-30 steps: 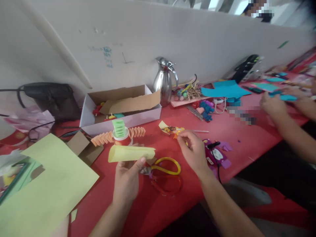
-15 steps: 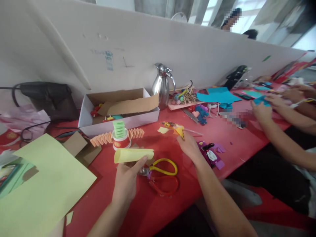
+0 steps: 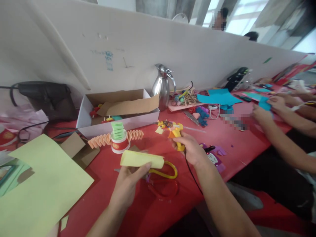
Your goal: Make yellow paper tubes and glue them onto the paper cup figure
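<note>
My left hand (image 3: 132,179) holds a rolled tube of yellow paper (image 3: 140,159), thumb on top. A yellow glue gun (image 3: 176,133) with a black cord is in the grip of my right hand (image 3: 191,148); its nozzle points left. Beneath the tube lie scissors with yellow and red handles (image 3: 172,169), their blades partly hidden by my left hand. Just behind stands a red and white paper cup (image 3: 120,144) with a green folded paper strip (image 3: 117,130) on top and orange folded strips (image 3: 100,141) at both sides.
A large yellow sheet (image 3: 46,184) covers the table's left. Behind are a white open box (image 3: 118,123) and a metal jug (image 3: 161,85). A purple power strip (image 3: 212,158) lies by my right forearm. At the right, another person's hands (image 3: 264,115) hold blue paper.
My right hand has raised the glue gun off the table and turned it upright. The yellow paper tube in my left hand has shifted slightly right and tilted.
</note>
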The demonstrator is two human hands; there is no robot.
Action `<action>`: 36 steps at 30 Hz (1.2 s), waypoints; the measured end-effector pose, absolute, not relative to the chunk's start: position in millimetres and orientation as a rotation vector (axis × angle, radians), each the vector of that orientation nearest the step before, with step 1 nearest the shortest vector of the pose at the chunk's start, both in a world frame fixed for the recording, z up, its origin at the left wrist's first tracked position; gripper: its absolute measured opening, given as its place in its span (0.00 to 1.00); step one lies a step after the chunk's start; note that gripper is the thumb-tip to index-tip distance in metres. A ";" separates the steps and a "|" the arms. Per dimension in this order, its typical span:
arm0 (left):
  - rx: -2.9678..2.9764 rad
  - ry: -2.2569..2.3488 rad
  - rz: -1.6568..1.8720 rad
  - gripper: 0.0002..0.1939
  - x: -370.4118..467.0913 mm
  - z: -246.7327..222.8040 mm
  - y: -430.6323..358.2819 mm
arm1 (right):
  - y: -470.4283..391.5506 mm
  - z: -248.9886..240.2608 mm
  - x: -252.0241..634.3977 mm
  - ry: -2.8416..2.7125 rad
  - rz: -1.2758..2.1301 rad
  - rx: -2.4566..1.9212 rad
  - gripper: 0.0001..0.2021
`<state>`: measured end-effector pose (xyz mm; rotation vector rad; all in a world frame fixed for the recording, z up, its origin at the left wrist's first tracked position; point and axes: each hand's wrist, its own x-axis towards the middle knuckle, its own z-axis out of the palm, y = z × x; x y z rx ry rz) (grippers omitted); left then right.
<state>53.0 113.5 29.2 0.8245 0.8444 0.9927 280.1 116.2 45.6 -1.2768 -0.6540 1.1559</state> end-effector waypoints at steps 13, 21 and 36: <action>0.799 0.533 0.778 0.37 83.5 51.3 100.4 | 78.5 81.1 273.1 -0.687 1.343 -1.151 0.11; 0.951 0.613 0.797 0.16 124.0 37.1 138.3 | 62.2 90.4 279.7 -0.638 1.004 -1.125 0.13; 0.677 0.906 0.968 0.17 95.3 30.3 124.9 | 32.3 55.4 275.4 -0.617 0.749 -1.205 0.09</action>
